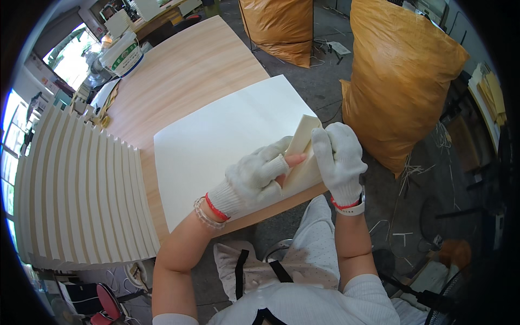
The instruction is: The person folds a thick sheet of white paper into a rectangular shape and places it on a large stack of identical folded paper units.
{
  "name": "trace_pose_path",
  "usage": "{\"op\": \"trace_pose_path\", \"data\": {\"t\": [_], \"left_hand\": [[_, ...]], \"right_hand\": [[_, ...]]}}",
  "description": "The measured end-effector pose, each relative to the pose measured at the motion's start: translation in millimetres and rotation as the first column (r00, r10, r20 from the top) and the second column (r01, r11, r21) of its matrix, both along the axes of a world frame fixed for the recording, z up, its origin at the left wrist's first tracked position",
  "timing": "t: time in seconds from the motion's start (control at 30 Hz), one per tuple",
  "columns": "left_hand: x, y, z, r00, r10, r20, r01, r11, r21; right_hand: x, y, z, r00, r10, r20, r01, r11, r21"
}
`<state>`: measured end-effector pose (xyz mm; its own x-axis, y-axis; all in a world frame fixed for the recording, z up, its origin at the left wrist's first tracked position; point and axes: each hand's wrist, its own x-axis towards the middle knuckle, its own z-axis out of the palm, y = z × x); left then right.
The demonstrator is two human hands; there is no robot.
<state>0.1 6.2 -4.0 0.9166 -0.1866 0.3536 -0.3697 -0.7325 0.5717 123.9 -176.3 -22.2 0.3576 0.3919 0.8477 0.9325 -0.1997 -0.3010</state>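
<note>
A large white sheet (216, 135) lies on the wooden table (200, 54). Over its right end I hold a folded cream paper piece (303, 131), its upper flap standing at an angle. My left hand (252, 173), in a white knit glove with bare fingertips, grips the left side of the piece, thumb and finger reaching into the fold. My right hand (341, 154), also gloved, has its fingers closed along the right edge of the same piece. Part of the lower layer is hidden behind both hands.
A stack of white layered sheets (86, 189) with wavy edges rises at the left. A white bucket (122, 57) stands at the table's far left. Two big orange sacks (401, 70) are on the floor to the right, with paper scraps (414, 170) around them.
</note>
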Motion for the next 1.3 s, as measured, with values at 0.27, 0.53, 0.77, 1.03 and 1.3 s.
{"op": "trace_pose_path", "data": {"t": [0.27,0.53,0.77,1.03,1.3], "left_hand": [[-0.3,-4.1,-1.1,0.989,0.056,-0.134,-0.077,0.984,-0.159],[2.3,-1.7,2.5,1.0,-0.027,-0.003,0.027,0.999,-0.033],[1.2,-9.7,1.6,0.978,0.134,-0.163,-0.143,0.989,-0.043],[0.0,-1.7,0.9,0.998,-0.007,-0.058,0.004,0.998,-0.061],[3.2,-6.1,-8.5,0.994,0.099,-0.048,-0.103,0.991,-0.083]], "right_hand": [[-0.7,2.6,-1.8,0.974,0.017,-0.225,-0.012,1.0,0.025],[-5.2,4.8,1.4,0.962,0.056,-0.267,-0.036,0.996,0.082],[-2.6,2.4,0.1,0.958,0.032,-0.284,-0.02,0.999,0.045],[-2.1,1.7,-3.1,0.986,0.036,-0.163,-0.028,0.998,0.05],[-3.8,3.8,0.5,0.984,0.023,-0.175,-0.016,0.999,0.043]]}}
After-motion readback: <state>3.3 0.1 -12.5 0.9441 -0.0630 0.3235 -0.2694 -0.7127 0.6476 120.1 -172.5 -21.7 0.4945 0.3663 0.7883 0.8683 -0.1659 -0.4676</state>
